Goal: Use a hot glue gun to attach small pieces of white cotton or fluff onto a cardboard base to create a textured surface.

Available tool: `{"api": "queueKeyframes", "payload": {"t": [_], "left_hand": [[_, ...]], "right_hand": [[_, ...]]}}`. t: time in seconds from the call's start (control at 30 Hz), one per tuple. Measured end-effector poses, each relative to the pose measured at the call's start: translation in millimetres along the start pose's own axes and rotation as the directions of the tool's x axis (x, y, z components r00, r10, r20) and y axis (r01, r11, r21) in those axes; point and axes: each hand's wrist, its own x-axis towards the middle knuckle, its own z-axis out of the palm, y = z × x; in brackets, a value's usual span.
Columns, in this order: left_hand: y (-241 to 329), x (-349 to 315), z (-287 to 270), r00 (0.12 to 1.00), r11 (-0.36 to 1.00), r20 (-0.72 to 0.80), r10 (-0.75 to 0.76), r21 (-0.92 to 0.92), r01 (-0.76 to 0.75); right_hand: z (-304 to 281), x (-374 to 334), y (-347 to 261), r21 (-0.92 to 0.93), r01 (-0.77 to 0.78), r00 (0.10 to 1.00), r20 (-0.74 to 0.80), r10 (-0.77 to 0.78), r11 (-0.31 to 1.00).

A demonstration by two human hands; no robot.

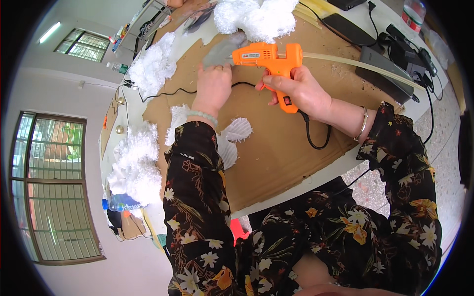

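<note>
An orange glue gun (266, 55) is held above the brown cardboard (276, 158) in the right hand (308, 91), with fingers curled around the handle and the tip turned left; a long pale glue stick (365, 64) is extended rightward from its back; a grey piece (222, 51) is met on its near side by the left hand (214, 84), whose fingertips are hidden, so whether it is gripped cannot be told. White fluffy bundles (254, 19) are spread far and left.
</note>
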Motion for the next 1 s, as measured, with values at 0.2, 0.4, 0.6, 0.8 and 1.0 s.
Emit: {"api": "queueKeyframes", "payload": {"t": [0.2,0.4,0.6,0.8,1.0], "left_hand": [[-3.1,-5.8,-6.9,0.995,1.000,-0.095,0.020,-0.001,-0.020],[-39.0,-8.8,-22.0,0.804,0.708,-0.321,-0.501,-0.686,0.167],[-46.1,-61.0,-89.7,0.660,0.338,-0.119,-0.741,-0.916,0.215],[-12.1,-142.8,-101.1,0.618,0.176,0.022,-0.786,-0.950,0.258],[27.5,-196.3,-94.9,0.741,0.322,0.100,-0.665,-0.856,0.405]], "right_hand": [[-6.1,3.4,2.0,-0.031,-0.077,0.987,-0.141,0.072,0.997],[-5.3,8.6,5.2,-0.065,-0.068,0.986,-0.156,0.058,0.996],[1.8,7.2,7.5,-0.029,-0.074,0.987,-0.146,0.069,0.997],[13.0,-8.5,0.6,0.046,-0.151,0.987,-0.042,0.153,0.988],[15.5,-21.0,-8.6,0.088,-0.259,0.958,0.148,0.244,0.962]]}}
